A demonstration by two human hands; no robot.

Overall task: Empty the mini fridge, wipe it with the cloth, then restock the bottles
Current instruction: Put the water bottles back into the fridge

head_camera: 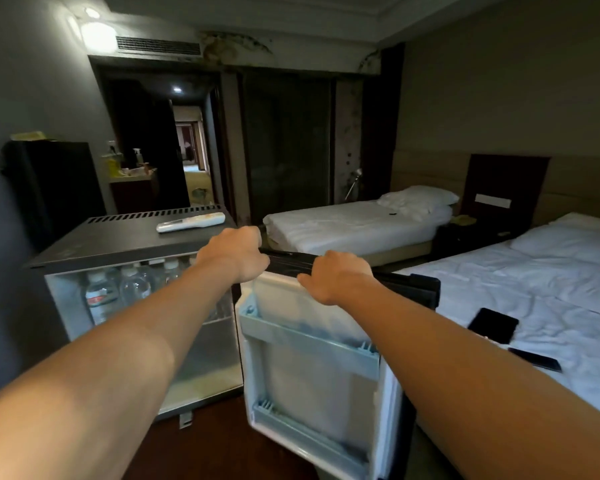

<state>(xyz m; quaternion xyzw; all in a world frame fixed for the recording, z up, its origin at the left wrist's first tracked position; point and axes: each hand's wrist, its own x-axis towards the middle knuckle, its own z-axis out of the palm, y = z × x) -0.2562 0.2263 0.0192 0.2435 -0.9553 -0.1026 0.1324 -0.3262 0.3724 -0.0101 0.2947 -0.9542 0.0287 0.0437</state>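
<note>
Several clear water bottles with white caps stand upright on the upper shelf inside the mini fridge, at the far left of its open cavity. The lower compartment beneath them shows only bare liner. A white remote lies flat on the fridge's dark top, near the rear vent slots.

Left grip: fingers curled over the hinge end of the door, at its black top edge, just right of the bottles and apart from them. Right grip: fingers wrapped over the same top edge further along, thumb resting against the white inner face. The door is swung wide, with its inner racks facing the camera. Neither grip touches a bottle.

Far bed, white linen, lies beyond the door. Near bed is at the right, with two dark phones lying flat on it, close together.
</note>
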